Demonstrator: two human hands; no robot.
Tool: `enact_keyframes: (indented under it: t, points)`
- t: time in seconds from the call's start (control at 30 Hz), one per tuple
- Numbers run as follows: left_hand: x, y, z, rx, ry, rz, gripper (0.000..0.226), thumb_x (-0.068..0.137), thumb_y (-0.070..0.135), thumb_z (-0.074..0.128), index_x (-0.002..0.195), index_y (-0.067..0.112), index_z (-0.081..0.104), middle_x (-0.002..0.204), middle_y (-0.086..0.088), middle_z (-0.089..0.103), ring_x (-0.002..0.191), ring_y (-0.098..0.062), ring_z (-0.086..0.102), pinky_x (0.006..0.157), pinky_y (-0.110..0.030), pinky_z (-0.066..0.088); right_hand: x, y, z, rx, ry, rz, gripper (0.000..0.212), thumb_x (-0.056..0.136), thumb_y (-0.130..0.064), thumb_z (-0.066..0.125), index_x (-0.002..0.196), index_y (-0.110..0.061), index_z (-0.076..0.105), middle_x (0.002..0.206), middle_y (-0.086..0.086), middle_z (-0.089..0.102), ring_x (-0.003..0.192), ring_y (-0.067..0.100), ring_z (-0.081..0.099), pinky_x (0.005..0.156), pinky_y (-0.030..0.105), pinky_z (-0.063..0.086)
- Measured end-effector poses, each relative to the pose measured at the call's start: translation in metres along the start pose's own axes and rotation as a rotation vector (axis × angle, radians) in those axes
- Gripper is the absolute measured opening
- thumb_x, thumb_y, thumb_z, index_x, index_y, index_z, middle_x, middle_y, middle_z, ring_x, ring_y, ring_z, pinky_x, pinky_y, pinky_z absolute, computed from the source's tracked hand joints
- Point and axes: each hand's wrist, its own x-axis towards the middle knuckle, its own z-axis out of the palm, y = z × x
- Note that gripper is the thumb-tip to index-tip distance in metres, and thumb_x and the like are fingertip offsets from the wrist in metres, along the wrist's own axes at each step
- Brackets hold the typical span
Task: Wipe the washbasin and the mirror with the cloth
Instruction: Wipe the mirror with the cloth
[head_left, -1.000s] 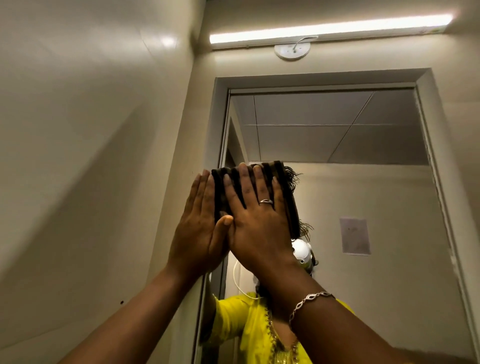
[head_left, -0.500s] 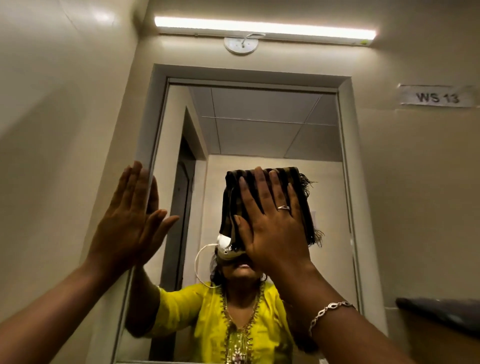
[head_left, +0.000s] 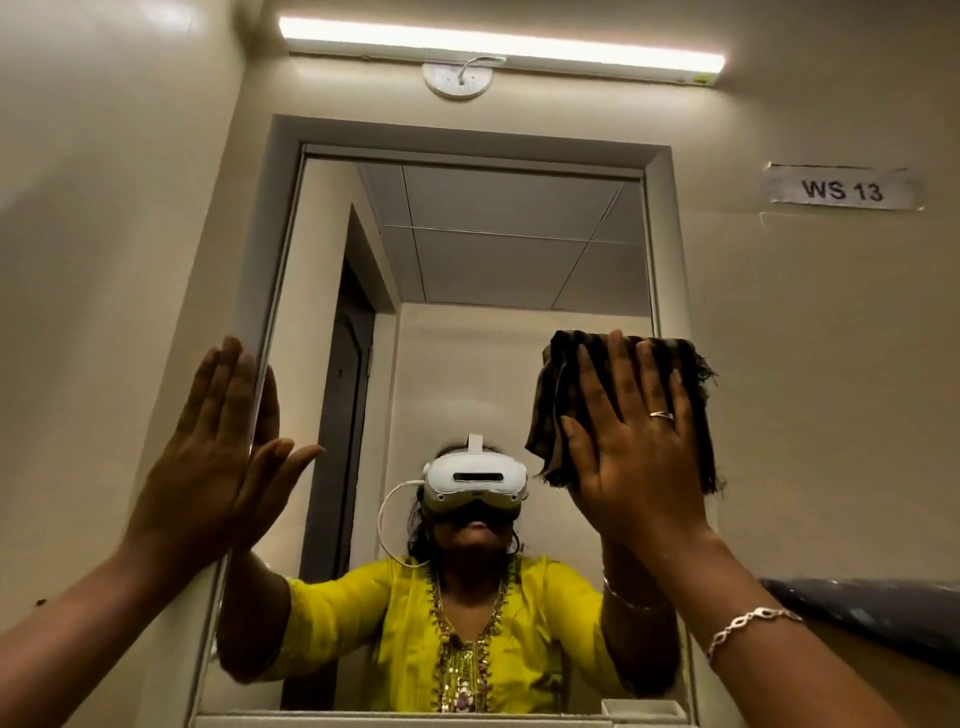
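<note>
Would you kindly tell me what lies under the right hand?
A dark striped cloth lies there, pressed against the mirror near its right edge by the flat right hand. The glass behind the cloth is covered and cannot be seen.

A single head-worn view is aimed forward and tilted upward, close to the mirror (head_left: 467, 312) (its wearer reflected).

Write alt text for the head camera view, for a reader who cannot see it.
A person's right hand presses a dark cloth flat against the right side of a mirror, while the left hand rests flat on its left edge. The mirror reflects the person in a yellow top and white headset; a strip light glows above.
</note>
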Motion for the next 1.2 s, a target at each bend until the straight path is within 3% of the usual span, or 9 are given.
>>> enact_keyframes:
  t: [0.1, 0.27, 0.43, 0.73, 0.87, 1.2]
  points:
    - [-0.006, 0.009, -0.006, -0.030, 0.020, 0.008, 0.088, 0.087, 0.066, 0.019, 0.146, 0.001, 0.009, 0.156, -0.014, -0.002, 0.144, -0.025, -0.002, 0.118, -0.027, -0.001, -0.005, -0.008, 0.001, 0.010, 0.035, 0.079, 0.059, 0.095, -0.046, 0.010, 0.147, -0.018, 0.021, 0.154, 0.012, 0.019, 0.143, 0.030, 0.013, 0.114, 0.048, 0.011]
    - [-0.007, 0.030, -0.024, -0.151, 0.099, 0.023, 0.089, 0.090, 0.066, 0.014, 0.141, -0.006, 0.015, 0.150, -0.021, 0.010, 0.142, -0.006, -0.007, 0.114, -0.014, -0.002, -0.016, -0.033, 0.004, 0.006, 0.066, 0.214, 0.058, 0.095, -0.042, 0.015, 0.146, -0.016, 0.021, 0.153, 0.014, 0.020, 0.142, 0.034, 0.016, 0.113, 0.049, 0.013]
    - [-0.008, 0.028, -0.024, -0.173, 0.074, -0.009, 0.093, 0.089, 0.068, 0.015, 0.141, -0.008, 0.017, 0.151, -0.022, 0.012, 0.141, -0.028, 0.008, 0.114, -0.014, 0.000, -0.019, -0.065, 0.007, 0.012, 0.061, 0.255, 0.058, 0.094, -0.041, 0.020, 0.146, -0.015, 0.022, 0.154, 0.015, 0.018, 0.142, 0.034, 0.015, 0.113, 0.049, 0.011]
    - [-0.009, 0.022, -0.023, -0.226, 0.107, 0.016, 0.087, 0.090, 0.063, 0.020, 0.142, -0.007, 0.017, 0.152, -0.022, 0.012, 0.142, -0.027, 0.008, 0.116, -0.019, 0.005, -0.013, -0.164, 0.009, 0.106, 0.013, 0.088, 0.059, 0.092, -0.041, 0.024, 0.146, -0.015, 0.024, 0.153, 0.014, 0.021, 0.141, 0.035, 0.017, 0.111, 0.051, 0.013]
    - [-0.010, 0.023, -0.024, -0.358, 0.114, -0.001, 0.086, 0.090, 0.064, 0.008, 0.143, -0.004, 0.014, 0.153, -0.016, 0.009, 0.142, -0.022, 0.005, 0.115, -0.026, 0.008, -0.005, -0.198, 0.013, 0.143, -0.006, 0.039, 0.060, 0.091, -0.041, 0.024, 0.146, -0.015, 0.022, 0.154, 0.014, 0.019, 0.142, 0.033, 0.013, 0.112, 0.051, 0.010]
    - [-0.011, 0.017, -0.021, -0.458, 0.110, -0.016, 0.087, 0.089, 0.065, 0.008, 0.144, -0.003, 0.015, 0.153, -0.017, 0.013, 0.143, -0.019, 0.007, 0.116, -0.020, 0.008, 0.003, -0.233, 0.016, 0.210, -0.040, -0.122, 0.066, 0.082, -0.038, 0.022, 0.143, -0.015, 0.027, 0.152, 0.014, 0.025, 0.141, 0.033, 0.018, 0.110, 0.051, 0.013]
